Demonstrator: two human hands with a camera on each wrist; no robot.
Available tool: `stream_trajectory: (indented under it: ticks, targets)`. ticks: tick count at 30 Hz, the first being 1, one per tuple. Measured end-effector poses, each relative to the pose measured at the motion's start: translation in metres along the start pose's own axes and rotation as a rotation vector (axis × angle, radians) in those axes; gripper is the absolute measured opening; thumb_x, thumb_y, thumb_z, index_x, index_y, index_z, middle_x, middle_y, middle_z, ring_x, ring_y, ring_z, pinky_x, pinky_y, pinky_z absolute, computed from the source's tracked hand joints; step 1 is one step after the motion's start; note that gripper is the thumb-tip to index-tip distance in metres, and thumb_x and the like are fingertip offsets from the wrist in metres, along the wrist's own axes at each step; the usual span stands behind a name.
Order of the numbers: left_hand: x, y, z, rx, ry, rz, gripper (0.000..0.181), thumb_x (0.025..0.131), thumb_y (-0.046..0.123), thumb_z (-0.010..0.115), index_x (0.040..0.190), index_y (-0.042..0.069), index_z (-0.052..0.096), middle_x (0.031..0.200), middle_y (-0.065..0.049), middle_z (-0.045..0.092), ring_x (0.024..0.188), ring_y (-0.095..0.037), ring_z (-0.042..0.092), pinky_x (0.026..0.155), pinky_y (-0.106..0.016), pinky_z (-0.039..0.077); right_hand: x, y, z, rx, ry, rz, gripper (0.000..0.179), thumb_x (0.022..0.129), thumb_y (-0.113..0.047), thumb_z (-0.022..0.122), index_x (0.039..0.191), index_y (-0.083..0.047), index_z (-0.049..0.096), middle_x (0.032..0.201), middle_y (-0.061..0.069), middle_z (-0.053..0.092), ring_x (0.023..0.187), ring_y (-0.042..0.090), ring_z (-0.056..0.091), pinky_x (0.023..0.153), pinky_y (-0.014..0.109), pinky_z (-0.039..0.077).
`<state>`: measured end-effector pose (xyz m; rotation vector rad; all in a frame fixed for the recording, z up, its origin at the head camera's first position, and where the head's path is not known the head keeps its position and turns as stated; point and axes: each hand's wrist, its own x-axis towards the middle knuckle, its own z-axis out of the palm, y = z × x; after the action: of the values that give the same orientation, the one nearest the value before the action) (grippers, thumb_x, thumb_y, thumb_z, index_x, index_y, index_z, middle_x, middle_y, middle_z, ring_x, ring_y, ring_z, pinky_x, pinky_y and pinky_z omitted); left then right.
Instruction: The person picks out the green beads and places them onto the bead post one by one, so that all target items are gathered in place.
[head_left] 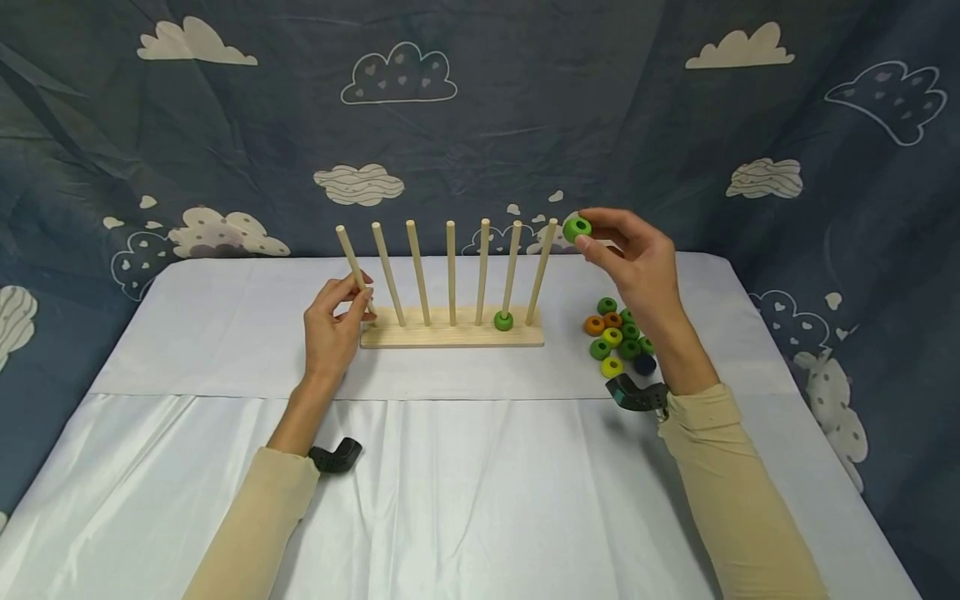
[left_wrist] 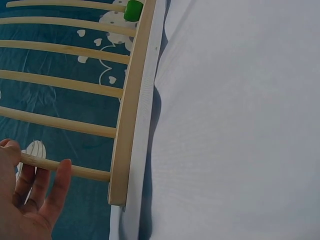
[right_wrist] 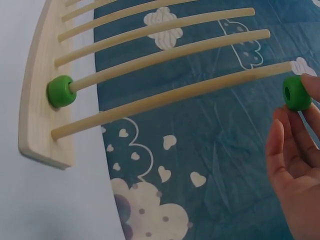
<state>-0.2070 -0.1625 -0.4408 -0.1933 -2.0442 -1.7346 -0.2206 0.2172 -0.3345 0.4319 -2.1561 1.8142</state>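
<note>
A wooden rack (head_left: pixel 450 337) with several upright pegs stands on the table. My left hand (head_left: pixel 334 323) holds the leftmost peg (left_wrist: pixel 90 172) between thumb and fingers, near its lower half in the head view. A green bead (head_left: pixel 503 321) sits at the foot of the second peg from the right. My right hand (head_left: pixel 637 260) pinches another green bead (right_wrist: pixel 297 93) by its edge, thumb against fingers. This bead is just beside the top of the rightmost peg (head_left: pixel 542 271), apart from it, its hole visible.
Right of the rack lies a loose group of green, orange and yellow beads (head_left: pixel 612 337), with a dark one (head_left: pixel 644 364) near my right wrist. A white cloth (head_left: pixel 465 492) covers the table. Behind it hangs a dark blue curtain (head_left: pixel 525 125) with clouds.
</note>
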Motion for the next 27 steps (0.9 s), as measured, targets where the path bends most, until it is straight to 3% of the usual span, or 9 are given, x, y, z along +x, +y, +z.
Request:
stream_trajectory:
  ticks: [8,18,27]
  targets:
    - [0.000,0.001,-0.001,0.010,0.001,0.005,0.021,0.100,0.004,0.068,0.120,-0.001,0.074,0.100,0.001,0.062,0.093,-0.008,0.067,0.073,-0.035,0.072,0.004,-0.004,0.007,0.011,0.006,-0.009,0.033,0.097,-0.009,0.074,0.129,-0.011,0.071,0.127,-0.002,0.068,0.112,0.014,0.064,0.094,0.011,0.061]
    - [0.000,0.001,-0.001,0.011,0.004,0.006,0.021,0.100,0.003,0.068,0.119,0.001,0.075,0.098,0.004,0.062,0.092,-0.008,0.068,0.073,-0.037,0.071,0.008,-0.009,0.012,0.099,0.015,-0.057,0.030,0.096,-0.004,0.073,0.126,-0.011,0.072,0.125,0.000,0.068,0.111,0.017,0.064,0.091,0.014,0.062]
    - [0.000,0.001,-0.001,0.011,0.001,-0.004,0.021,0.100,0.004,0.067,0.120,0.000,0.075,0.099,0.000,0.062,0.093,-0.008,0.068,0.074,-0.036,0.071,0.012,-0.011,0.020,0.047,-0.025,-0.074,0.034,0.097,-0.005,0.072,0.131,-0.009,0.070,0.129,-0.002,0.069,0.115,0.016,0.065,0.093,0.016,0.062]
